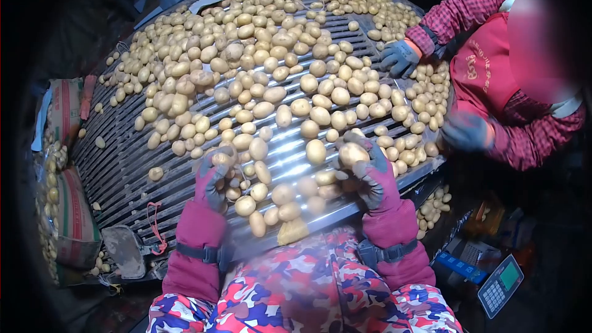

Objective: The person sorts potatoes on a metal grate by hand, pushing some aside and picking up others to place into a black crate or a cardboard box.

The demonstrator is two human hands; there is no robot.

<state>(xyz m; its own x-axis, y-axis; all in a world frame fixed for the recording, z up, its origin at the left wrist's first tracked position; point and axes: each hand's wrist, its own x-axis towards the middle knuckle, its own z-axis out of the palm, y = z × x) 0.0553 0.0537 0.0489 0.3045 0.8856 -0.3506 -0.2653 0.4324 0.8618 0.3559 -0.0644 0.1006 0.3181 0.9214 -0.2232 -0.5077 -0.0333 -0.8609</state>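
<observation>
My left hand (212, 179), in a dark grey glove, curls its fingers around a potato (221, 160) at the near side of the slatted metal table (126, 176). To the right, my right hand (372, 176), gloved alike, grips a larger pale potato (354, 155) between thumb and fingers. Between both hands lie several loose potatoes, among them a round potato (316, 152) and a potato (245, 205) near the front edge. Some potatoes by the front edge look blurred. A large heap of potatoes (185, 61) covers the far part of the slats.
Across the right corner stands a co-worker in a red apron (484, 65), one gloved hand (401, 57) over the potatoes. Printed sacks (77, 209) stand at the left edge. A digital scale (501, 287) is at lower right, near more potatoes (434, 209) below the table.
</observation>
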